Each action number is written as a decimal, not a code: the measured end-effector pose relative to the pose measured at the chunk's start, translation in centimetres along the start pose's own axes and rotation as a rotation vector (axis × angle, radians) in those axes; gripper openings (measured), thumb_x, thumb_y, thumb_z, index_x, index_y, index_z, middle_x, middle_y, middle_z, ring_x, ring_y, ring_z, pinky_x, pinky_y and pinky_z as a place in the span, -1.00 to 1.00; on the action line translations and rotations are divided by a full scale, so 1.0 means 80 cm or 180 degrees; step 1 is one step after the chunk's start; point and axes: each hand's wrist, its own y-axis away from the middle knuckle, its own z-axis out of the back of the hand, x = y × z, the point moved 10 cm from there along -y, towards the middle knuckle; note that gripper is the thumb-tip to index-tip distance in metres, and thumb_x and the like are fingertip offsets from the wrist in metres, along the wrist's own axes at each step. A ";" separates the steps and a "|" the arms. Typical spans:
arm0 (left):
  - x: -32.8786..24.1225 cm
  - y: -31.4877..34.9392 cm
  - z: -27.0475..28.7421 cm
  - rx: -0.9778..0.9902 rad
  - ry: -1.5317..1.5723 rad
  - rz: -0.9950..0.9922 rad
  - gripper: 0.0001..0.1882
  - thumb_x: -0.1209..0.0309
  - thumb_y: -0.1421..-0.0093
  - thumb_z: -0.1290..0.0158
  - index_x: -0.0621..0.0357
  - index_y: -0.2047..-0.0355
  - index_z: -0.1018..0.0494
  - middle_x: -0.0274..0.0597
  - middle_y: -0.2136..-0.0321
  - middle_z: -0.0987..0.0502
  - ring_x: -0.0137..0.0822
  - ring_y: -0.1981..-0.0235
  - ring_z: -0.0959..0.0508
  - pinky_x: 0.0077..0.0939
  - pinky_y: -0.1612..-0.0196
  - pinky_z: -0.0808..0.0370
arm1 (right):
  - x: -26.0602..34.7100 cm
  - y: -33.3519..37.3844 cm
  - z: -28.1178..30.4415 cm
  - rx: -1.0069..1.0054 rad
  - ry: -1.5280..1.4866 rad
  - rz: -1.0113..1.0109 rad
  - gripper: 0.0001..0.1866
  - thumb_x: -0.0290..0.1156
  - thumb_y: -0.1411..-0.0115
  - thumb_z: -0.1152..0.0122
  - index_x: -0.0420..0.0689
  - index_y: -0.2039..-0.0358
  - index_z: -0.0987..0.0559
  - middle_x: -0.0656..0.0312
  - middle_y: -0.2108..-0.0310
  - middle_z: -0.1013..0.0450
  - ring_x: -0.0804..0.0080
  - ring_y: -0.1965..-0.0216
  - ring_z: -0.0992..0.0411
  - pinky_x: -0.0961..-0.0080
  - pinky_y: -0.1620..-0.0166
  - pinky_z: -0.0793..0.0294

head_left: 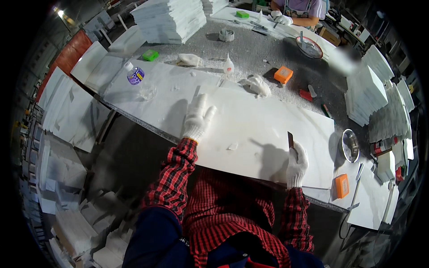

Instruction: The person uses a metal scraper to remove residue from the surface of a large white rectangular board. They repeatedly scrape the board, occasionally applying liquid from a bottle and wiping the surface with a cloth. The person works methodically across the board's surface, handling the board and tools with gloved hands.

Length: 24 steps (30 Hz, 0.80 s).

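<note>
A large white slab with faint grey veining lies on the bench before me. My left hand, in a white knitted glove, rests flat on its left part with the fingers stretched out. Above the slab's right part is my right hand, gloved as well, its fingers closed round a thin dark scraper blade that points away from me. The lower end of the blade is hidden in the glove. Between the hands a small white chip lies on the slab.
Beyond the slab are a glue bottle, white rags and an orange box. A clear bottle stands left, a metal bowl right. Slab stacks rise behind. A gloved co-worker works opposite.
</note>
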 end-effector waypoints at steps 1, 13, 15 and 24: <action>-0.019 0.000 -0.008 -0.0074 -0.0241 -0.0270 -0.37 0.16 -0.39 -0.11 0.16 -0.38 -0.31 0.04 -0.36 -0.36 0.02 -0.36 -0.35 -0.17 -0.41 -0.28 | -0.003 0.000 -0.001 -0.0045 -0.0029 0.0014 -0.72 -0.58 -0.32 -0.21 -0.26 -0.03 -0.65 0.09 0.07 -0.62 0.31 0.05 -0.57 0.40 -0.07 -0.50; -0.160 0.138 -0.005 0.1430 0.0755 -0.1657 -0.66 0.42 -0.30 -0.15 0.26 -0.06 -0.59 0.04 -0.06 -0.61 -0.05 -0.16 -0.54 -0.22 -0.26 -0.41 | 0.003 -0.001 -0.004 -0.0030 -0.0011 -0.0035 -0.73 -0.58 -0.31 -0.22 -0.24 -0.02 -0.65 0.10 0.08 -0.62 0.31 0.03 -0.57 0.43 -0.08 -0.50; -0.128 0.154 0.029 0.1682 0.1143 -0.0790 -0.73 0.49 -0.29 -0.14 0.29 0.02 -0.63 0.01 0.08 -0.67 -0.10 0.00 -0.64 -0.30 -0.10 -0.55 | 0.000 0.000 -0.005 -0.0051 -0.0117 -0.0068 -0.73 -0.59 -0.31 -0.22 -0.24 -0.01 -0.65 0.10 0.08 -0.62 0.31 0.03 -0.57 0.43 -0.08 -0.50; 0.007 0.187 0.243 -0.0560 -0.1581 0.0102 -0.72 0.45 -0.25 -0.15 0.14 0.03 -0.63 -0.12 0.27 -0.67 -0.13 0.21 -0.64 -0.14 -0.02 -0.48 | -0.001 0.001 -0.002 -0.0054 -0.0114 0.0066 -0.73 -0.60 -0.31 -0.22 -0.24 -0.01 -0.65 0.11 0.08 -0.60 0.33 0.05 -0.55 0.44 -0.06 -0.50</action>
